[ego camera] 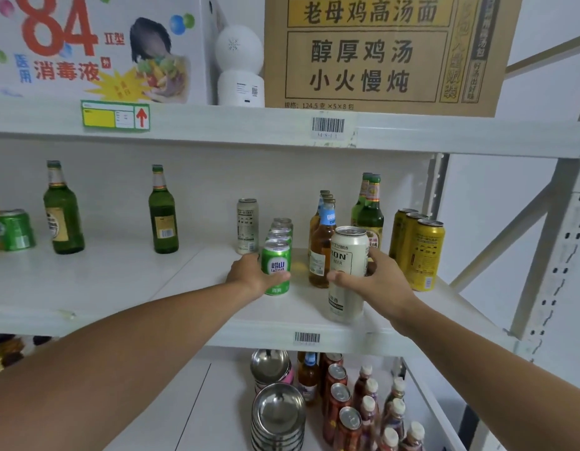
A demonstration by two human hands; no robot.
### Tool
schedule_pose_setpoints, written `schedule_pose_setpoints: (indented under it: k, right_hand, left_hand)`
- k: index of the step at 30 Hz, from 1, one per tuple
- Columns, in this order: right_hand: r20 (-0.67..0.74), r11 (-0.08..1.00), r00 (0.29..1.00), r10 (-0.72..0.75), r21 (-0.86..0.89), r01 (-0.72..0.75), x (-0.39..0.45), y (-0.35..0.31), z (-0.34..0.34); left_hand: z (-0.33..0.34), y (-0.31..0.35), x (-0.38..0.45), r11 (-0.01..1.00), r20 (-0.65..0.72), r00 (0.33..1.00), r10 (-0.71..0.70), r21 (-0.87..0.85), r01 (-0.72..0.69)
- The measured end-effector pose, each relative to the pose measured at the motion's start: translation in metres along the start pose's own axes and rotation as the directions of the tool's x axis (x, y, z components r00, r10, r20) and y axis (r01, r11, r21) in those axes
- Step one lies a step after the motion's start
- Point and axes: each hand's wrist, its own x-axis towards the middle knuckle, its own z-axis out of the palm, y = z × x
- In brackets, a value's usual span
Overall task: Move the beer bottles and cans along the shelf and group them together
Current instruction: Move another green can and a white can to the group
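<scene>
**Both Hands Closing on Cans at Mid-Shelf**

At centre frame, the left hand (249, 271) is wrapping its fingers (277, 278) around the front green can (276, 266), first in a row of four, while the right hand (376, 278) is clamping a tall white can (347, 271) at the shelf (119, 288) edge. Both look rigid, smooth and likely slippery; gripping mid-body seems safest. The glass bottles would be heavier and breakable, best taken around the body. Standing right of centre: three amber bottles (321, 252), two green bottles (370, 213), three gold cans (425, 255), one grey can (247, 226). At left: two green bottles well apart and one green can (15, 229).
</scene>
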Motion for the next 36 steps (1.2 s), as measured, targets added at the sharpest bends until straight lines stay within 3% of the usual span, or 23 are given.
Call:
schedule_pose_setpoints:
  k: [5,10,15,23,36]
  right_hand:
    - [0.057,0.999,0.998,-0.024,0.036,0.022,0.002,-0.023,0.038]
    - [0.104,0.997,0.994,-0.026,0.071,0.019,0.001,-0.048,0.103]
    - [0.104,0.998,0.994,-0.032,0.048,0.027,0.002,-0.066,0.177]
    - [-0.008,0.992,0.999,0.049,0.115,-0.047,0.033,-0.076,0.248]
    - [-0.129,0.987,0.979,0.16,0.039,-0.157,0.117,-0.045,0.269]
  left_hand:
    - [-0.043,-0.031,-0.008,0.997,0.063,0.998,-0.011,0.079,0.006]
    - [-0.132,-0.086,-0.025,0.956,0.07,0.995,0.067,0.282,-0.084]
    - [-0.202,-0.128,-0.033,0.919,-0.001,0.995,0.095,0.385,-0.088]
    - [-0.254,-0.187,-0.05,0.918,-0.014,0.989,0.149,0.374,-0.133]
    - [-0.277,-0.215,-0.013,0.957,-0.079,0.987,0.136,0.268,-0.111]
